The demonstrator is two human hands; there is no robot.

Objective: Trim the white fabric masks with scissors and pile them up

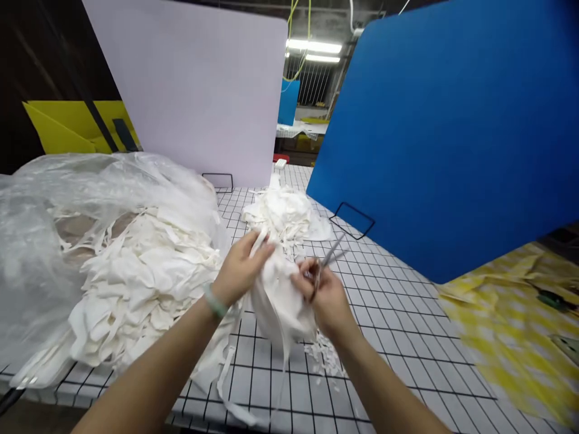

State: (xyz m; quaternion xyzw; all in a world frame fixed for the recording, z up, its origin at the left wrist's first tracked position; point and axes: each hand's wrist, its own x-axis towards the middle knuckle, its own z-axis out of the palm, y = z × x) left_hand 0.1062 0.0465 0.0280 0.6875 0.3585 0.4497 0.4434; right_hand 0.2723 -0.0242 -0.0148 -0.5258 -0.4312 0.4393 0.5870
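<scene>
My left hand (244, 265) pinches the upper edge of a white cloth piece (283, 295), which hangs over the table with thin straps trailing down. Looped on the fingers of my right hand (323, 295) is a pair of scissors (332, 253), blades pointing up and away to the right. The fingertips of that hand also touch the right side of the cloth. Left of my hands lies a large heap of white cloth pieces with straps (154, 283). Beyond them sits a smaller white pile (283, 211). Small white scraps (325, 355) are scattered below my right hand.
A clear plastic bag (104, 175) spreads around the large heap. Two upright panels, one pale lilac (194, 90) and one blue (443, 132), border the grid-patterned table (384, 301). A wire stand (353, 221) juts out by the blue panel. Yellow checked cloth (506, 325) lies at right.
</scene>
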